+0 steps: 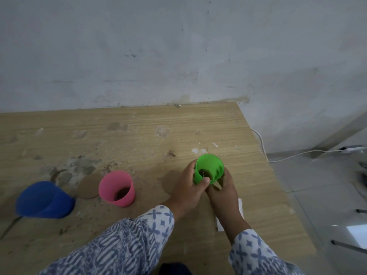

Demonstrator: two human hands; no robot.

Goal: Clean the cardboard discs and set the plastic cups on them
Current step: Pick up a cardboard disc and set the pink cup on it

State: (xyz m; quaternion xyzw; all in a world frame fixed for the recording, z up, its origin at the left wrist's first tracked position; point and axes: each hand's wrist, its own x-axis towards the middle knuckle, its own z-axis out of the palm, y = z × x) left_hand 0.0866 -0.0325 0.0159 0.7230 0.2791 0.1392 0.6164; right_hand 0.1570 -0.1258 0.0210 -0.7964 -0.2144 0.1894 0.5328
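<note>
A green plastic cup (209, 167) with brown dirt inside is held tilted toward me over the wooden table (139, 132). My left hand (188, 187) is shut on its left side, thumb across the front. My right hand (222, 191) is under its right side; what it grips there is hidden. A cardboard disc (168, 182) lies just left of my left hand, partly hidden by it. A pink cup (117, 188) stands upright with dirt in its bottom, next to another cardboard disc (87, 186). A blue cup (44, 200) lies on its side at the far left.
The tabletop is stained and strewn with dirt crumbs. A white paper (240, 207) lies under my right wrist. The table's right edge drops to a tiled floor with a white cable (297, 153). A grey wall stands behind the table.
</note>
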